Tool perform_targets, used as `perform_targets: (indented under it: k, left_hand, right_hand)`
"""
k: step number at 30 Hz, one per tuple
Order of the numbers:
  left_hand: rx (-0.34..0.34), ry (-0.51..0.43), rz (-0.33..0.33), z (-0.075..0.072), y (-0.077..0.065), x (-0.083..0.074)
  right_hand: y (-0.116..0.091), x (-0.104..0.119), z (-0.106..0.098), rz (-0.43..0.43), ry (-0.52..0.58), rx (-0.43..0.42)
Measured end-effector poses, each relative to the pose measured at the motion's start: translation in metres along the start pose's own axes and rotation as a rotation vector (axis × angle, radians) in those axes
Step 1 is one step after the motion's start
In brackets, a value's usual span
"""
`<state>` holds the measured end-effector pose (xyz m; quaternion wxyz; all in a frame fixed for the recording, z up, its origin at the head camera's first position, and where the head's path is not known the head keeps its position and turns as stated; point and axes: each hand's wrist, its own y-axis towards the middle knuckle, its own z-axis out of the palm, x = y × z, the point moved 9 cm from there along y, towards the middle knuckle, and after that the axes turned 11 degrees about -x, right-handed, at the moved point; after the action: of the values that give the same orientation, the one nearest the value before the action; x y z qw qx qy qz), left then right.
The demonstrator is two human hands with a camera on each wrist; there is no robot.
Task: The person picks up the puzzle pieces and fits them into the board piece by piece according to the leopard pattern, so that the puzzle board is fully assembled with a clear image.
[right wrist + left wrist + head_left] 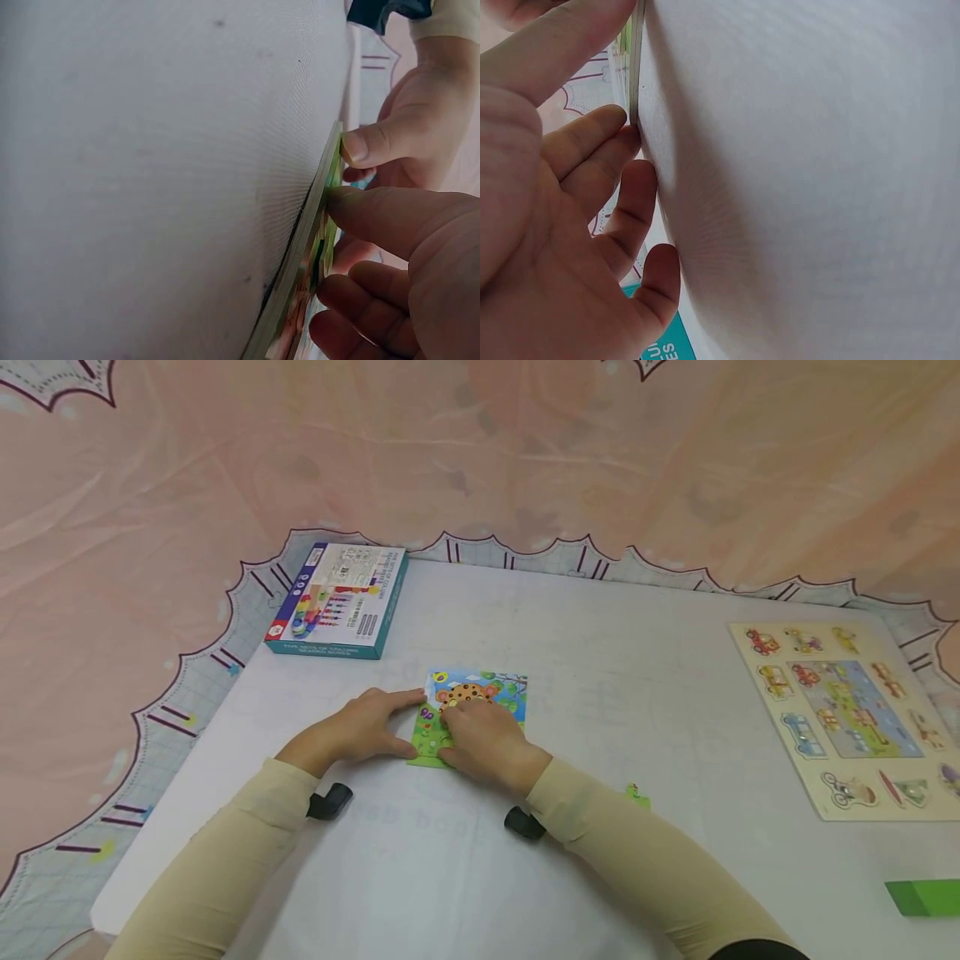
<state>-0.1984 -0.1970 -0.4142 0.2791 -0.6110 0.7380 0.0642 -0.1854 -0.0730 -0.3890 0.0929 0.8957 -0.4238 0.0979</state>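
Observation:
A small picture puzzle board point(512, 693) with a spotted animal on a green and blue scene lies flat on the white table. My left hand point(360, 727) is at its left edge, thumb near the lower corner and forefinger higher up. Over the middle of the board, my right hand point(487, 739) presses its fingertips down on the picture and hides part of it. From the right wrist, the board point(296, 255) appears edge-on, with the right thumb and bent fingers touching its face. Fingers of the left hand point(577, 202) rest loosely spread by the table surface.
At the back left lies a boxed set point(345, 602) with a teal side. A larger picture board point(780, 760) with vehicles and animals lies at the right. Beyond my right forearm is a small green piece point(637, 796); a green block point(930, 898) sits at the right edge.

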Motion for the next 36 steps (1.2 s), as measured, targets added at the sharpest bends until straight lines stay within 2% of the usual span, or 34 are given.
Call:
perform_targets:
  k: [9, 17, 36]
  left_hand:
    - [0.001, -0.001, -0.001, -0.0003, -0.0001, 0.0007]
    - [-0.004, 0.008, 0.014, -0.0013, 0.0003, -0.0007]
    - [-0.002, 0.012, 0.004, 0.0001, 0.0002, 0.0003]
  right_hand:
    - [-0.0012, 0.0012, -0.0001, -0.016, 0.040, -0.002]
    - [-0.0004, -0.0007, -0.0024, 0.002, 0.027, -0.020]
    - [-0.0033, 0.0005, -0.0023, -0.017, 0.049, -0.007]
